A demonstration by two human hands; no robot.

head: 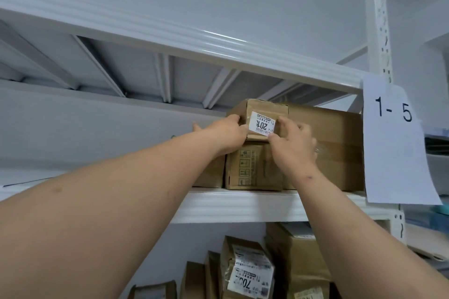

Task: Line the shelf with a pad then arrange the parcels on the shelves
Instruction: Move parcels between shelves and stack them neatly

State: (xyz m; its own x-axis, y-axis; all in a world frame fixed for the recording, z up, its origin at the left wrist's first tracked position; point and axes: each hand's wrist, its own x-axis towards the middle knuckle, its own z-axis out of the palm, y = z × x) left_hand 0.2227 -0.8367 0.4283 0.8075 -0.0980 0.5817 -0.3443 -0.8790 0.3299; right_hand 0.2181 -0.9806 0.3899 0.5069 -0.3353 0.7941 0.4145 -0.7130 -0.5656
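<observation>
On the upper shelf (243, 204) a small parcel (261, 120) sits on top of another box (252, 168), with a large box (335, 148) just to their right. A paper sign (396, 143) hangs from the post (377, 34) (far right). More parcels (247, 272) stand on the level below.

Matt brown cardboard parcels (315, 148) — glossy white painted metal shelf (243, 204).

label (262, 125): digits partly covered | lower parcels (247, 272): cut by edge
</observation>
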